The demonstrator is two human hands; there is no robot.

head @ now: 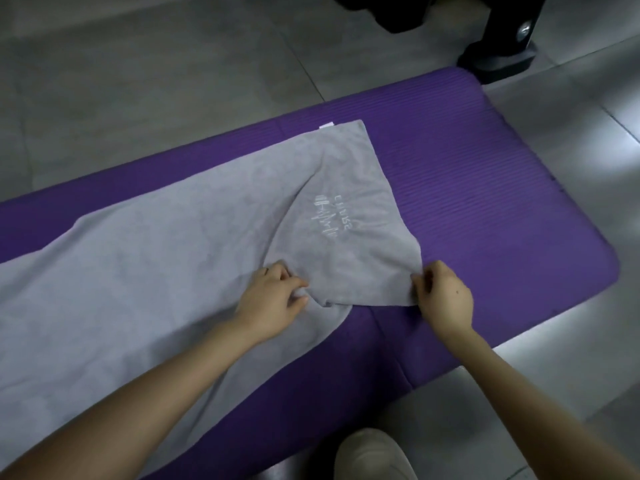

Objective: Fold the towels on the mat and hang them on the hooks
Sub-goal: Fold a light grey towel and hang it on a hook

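- On the tiled floor [138, 81], seen from the head camera: purple ribbed mat [485, 188] laid out flat, running from the left edge of the picture to a rounded end on the right.
- On the mat: one grey towel [156, 258], spread lengthwise and running out of the picture at the left; purple showing beyond its far edge and past its right end.
- At the towel's right end: a slanting flap, creased from the near edge up toward the far edge, bearing a pale stitched logo [330, 216]; small white tag [326, 126] at the far edge.
- Left hand [273, 299]: thumb and fingers curled, pinching bunched cloth at the flap's near left point.
- Right hand [445, 296]: pinching the flap's near right corner, above bare mat.
- Hands apart, the flap's near edge stretched between them.
- Beyond the mat's far right corner: black stand foot [498, 60] on the floor, just beside the mat.
- At the bottom edge: beige shoe [374, 455] on the floor, next to the mat's near side.
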